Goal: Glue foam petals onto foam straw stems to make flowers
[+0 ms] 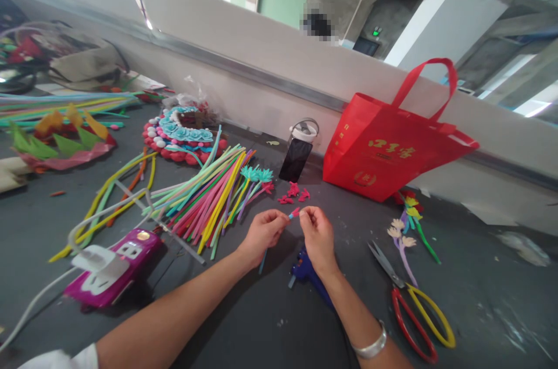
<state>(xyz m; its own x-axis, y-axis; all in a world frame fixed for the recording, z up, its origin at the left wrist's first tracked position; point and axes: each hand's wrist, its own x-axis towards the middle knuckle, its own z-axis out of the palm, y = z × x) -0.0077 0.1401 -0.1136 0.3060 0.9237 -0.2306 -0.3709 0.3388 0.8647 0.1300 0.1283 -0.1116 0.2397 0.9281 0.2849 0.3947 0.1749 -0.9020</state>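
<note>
In the head view my left hand is closed in a pinch on a blue pipe cleaner stem, whose lower end hangs below the fist. A small pink petal piece sits at the stem's upper tip. My right hand pinches at that petal piece from the other side, its fingertips partly hiding the contact. Under my right wrist lies a blue glue gun, partly covered. Just beyond my hands are several loose pink-red petal pieces.
Scissors lie open at right, near finished flowers. A red bag and a bottle stand at the back. Left are bundled pipe cleaners, a purple power strip with a cable, and flower-trimmed rings.
</note>
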